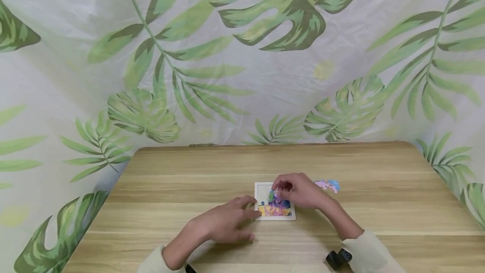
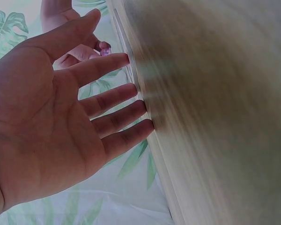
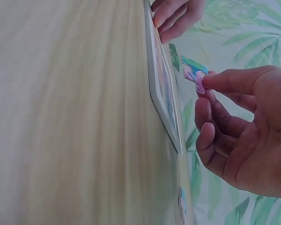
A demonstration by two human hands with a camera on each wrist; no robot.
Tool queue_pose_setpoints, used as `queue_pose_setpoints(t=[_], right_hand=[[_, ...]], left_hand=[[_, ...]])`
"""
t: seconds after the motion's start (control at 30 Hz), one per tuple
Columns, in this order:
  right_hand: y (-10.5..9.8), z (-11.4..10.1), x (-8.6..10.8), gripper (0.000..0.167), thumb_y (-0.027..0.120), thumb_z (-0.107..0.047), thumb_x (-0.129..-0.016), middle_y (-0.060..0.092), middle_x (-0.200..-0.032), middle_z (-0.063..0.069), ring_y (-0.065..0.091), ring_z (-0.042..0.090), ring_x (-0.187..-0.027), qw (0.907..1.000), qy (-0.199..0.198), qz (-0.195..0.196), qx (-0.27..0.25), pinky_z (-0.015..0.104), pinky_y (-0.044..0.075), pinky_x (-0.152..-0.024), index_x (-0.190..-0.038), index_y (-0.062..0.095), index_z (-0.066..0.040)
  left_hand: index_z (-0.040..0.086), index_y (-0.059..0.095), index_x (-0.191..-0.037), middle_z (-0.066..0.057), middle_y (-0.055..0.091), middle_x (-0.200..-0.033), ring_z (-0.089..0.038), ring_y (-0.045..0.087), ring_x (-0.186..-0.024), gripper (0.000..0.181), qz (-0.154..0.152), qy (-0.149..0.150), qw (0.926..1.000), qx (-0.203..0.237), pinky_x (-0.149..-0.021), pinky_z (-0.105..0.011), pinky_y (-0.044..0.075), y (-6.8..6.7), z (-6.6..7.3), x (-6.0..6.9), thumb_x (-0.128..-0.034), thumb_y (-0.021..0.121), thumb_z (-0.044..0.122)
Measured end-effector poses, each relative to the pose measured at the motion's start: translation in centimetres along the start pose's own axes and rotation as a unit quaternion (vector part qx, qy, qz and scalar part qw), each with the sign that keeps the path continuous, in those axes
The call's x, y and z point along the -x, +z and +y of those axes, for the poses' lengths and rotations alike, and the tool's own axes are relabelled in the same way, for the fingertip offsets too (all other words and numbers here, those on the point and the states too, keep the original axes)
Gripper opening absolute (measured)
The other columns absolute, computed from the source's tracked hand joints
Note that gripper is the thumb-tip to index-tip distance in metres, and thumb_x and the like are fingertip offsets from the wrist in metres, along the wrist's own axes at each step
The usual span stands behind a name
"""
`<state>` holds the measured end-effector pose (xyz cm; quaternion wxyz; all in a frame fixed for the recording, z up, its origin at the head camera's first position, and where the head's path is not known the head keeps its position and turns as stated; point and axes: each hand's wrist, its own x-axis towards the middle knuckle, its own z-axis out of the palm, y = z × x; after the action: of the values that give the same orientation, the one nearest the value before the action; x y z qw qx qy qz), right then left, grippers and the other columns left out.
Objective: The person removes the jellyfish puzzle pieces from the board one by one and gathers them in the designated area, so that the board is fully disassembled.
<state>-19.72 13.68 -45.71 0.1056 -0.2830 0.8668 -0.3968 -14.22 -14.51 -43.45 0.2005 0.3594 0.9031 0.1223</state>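
Observation:
A small jigsaw puzzle tray (image 1: 275,218) with a white border lies on the table. Its lower part is filled with a yellow, pink and blue picture, while the upper left shows pale backing. My right hand (image 1: 301,191) is over the tray's right side, pinching a pink, blue and green puzzle piece (image 3: 195,70) between thumb and index finger. In the right wrist view that piece is held up off the tray. Spread, with fairly straight fingers, my left hand (image 1: 227,220) rests its fingertips at the tray's left edge.
Pink-and-blue puzzle pieces (image 1: 330,186) lie on the wooden table (image 1: 182,188) just right of the tray, partly behind my right hand. Behind the table hangs a leaf-patterned cloth (image 1: 227,75). A black device (image 1: 338,258) sits at my right sleeve.

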Motion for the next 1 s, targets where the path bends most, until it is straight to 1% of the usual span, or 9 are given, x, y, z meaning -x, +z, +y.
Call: queue_pose_setpoints(t=[0.13, 0.33, 0.6, 0.77, 1.0], right_hand=[[-0.6, 0.4, 0.9, 0.010, 0.069, -0.009, -0.102, 0.070, -0.089, -0.005, 0.061, 0.008, -0.083, 1.0000, 0.008, 0.003, 0.000, 0.024, 0.052, -0.076, -0.105, 0.077, -0.015], [-1.4, 1.0, 1.9, 0.008, 0.070, -0.010, -0.102, 0.070, -0.089, -0.005, 0.061, 0.008, -0.082, 0.9999, 0.012, 0.008, 0.008, 0.024, 0.052, -0.075, -0.105, 0.077, -0.015], [-2.3, 2.0, 3.0, 0.010, 0.068, -0.006, -0.102, 0.072, -0.088, -0.003, 0.062, 0.005, -0.080, 0.9998, 0.015, 0.012, 0.007, 0.023, 0.053, -0.073, -0.104, 0.076, -0.013], [-2.9, 2.6, 3.9, 0.010, 0.069, -0.007, -0.102, 0.074, -0.090, -0.003, 0.065, 0.005, -0.082, 0.9997, 0.024, 0.010, 0.001, 0.023, 0.054, -0.074, -0.107, 0.077, -0.011], [-3.9, 3.4, 5.0, 0.011, 0.069, -0.008, -0.102, 0.074, -0.092, -0.003, 0.063, 0.004, -0.083, 0.9993, 0.035, 0.013, 0.010, 0.023, 0.054, -0.073, -0.109, 0.077, -0.010]], left_hand=[[0.024, 0.059, -0.155, -0.006, 0.042, -0.169, -0.029, 0.044, -0.155, 0.061, -0.002, 0.000, 1.0000, 0.000, -0.122, -0.049, 0.046, 0.1, 0.0, 0.0, -0.1010, 0.073, 0.047], [0.024, 0.059, -0.155, -0.006, 0.043, -0.168, -0.028, 0.044, -0.155, 0.062, -0.004, -0.002, 1.0000, 0.001, -0.122, -0.049, 0.046, 0.0, 0.0, 0.0, -0.1002, 0.075, 0.046], [0.023, 0.059, -0.156, -0.006, 0.043, -0.168, -0.028, 0.044, -0.154, 0.062, -0.002, -0.004, 1.0000, -0.002, -0.122, -0.048, 0.046, 0.0, 0.0, 0.1, -0.1001, 0.075, 0.045], [0.024, 0.059, -0.156, -0.005, 0.042, -0.168, -0.027, 0.043, -0.155, 0.061, -0.001, -0.005, 1.0000, -0.001, -0.122, -0.047, 0.046, 0.1, 0.1, 0.1, -0.1004, 0.074, 0.045], [0.025, 0.059, -0.155, -0.005, 0.042, -0.168, -0.026, 0.044, -0.155, 0.061, 0.001, -0.005, 1.0000, -0.004, -0.122, -0.045, 0.046, 0.2, 0.0, 0.1, -0.1005, 0.074, 0.046]])
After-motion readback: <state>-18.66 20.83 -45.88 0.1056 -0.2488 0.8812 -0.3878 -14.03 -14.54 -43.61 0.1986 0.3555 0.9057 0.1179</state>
